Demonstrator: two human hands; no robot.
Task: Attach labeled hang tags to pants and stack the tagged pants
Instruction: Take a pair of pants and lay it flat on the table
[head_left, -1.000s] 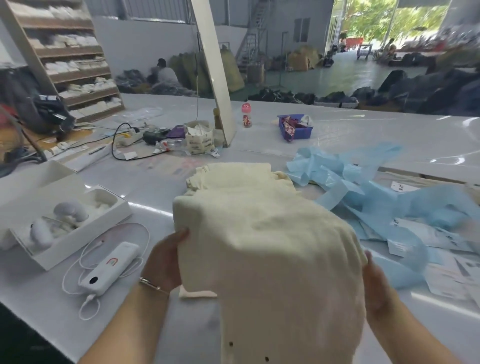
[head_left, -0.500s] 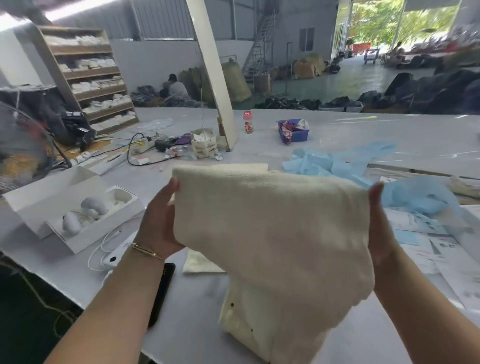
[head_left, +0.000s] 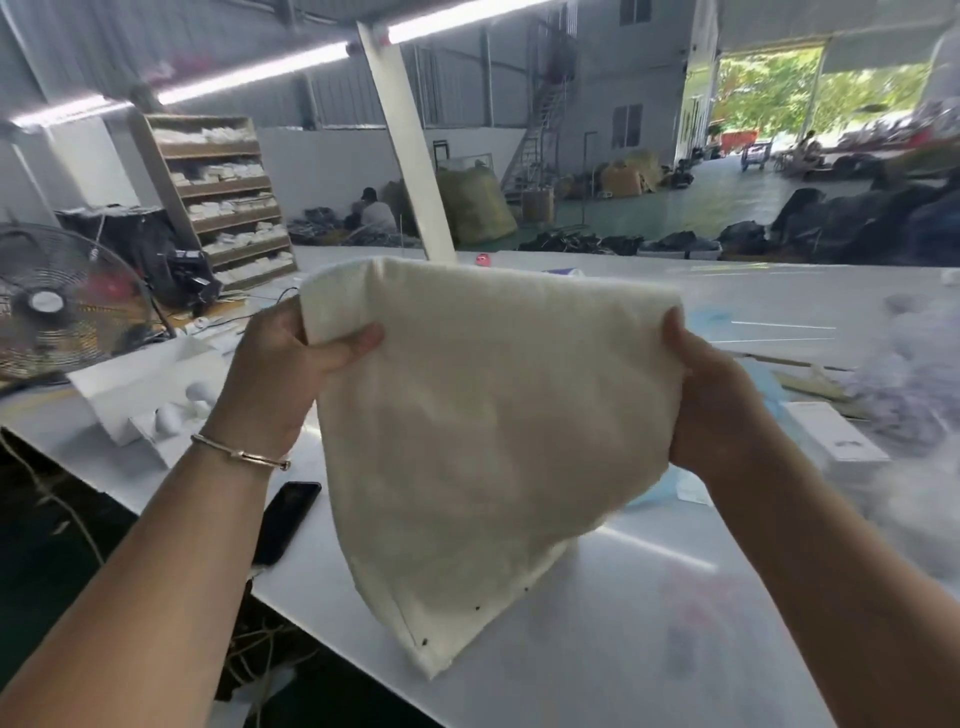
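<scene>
Right now I have the cream pants (head_left: 488, 415) lifted off the bench (head_left: 649, 623) and filling the centre of the frame, folded over along the top edge, with the lower corner hanging down just above the white surface at lower centre. My left hand (head_left: 291, 374) grips the upper left corner of the fold, thumb laid across the front of the cloth and the fingers hidden behind it. My right hand (head_left: 711, 395) holds the right edge; its fingers are tucked behind the fabric, so I see only the back of the hand closed against the cloth. A few small dark dots show along the seam near the hanging corner; I cannot tell what they are.

I judge this to be the handling step between tagging and stacking: the garment is up in both hands, and no hang tag is visible on the side facing me, so I cannot say whether this pair is already tagged. No stack of finished pants shows in this view either.

To the left of the frame sit an open white box (head_left: 135, 395) and a dark phone (head_left: 288, 519) at the bench edge, with a fan (head_left: 57, 306) behind them. Blurred pale blue and white scraps (head_left: 914, 379) lie at the right.

The next move calls for keeping the fold even between both hands, finding the waistband or label spot, and setting the pants down flat without dragging the loose corner.
</scene>
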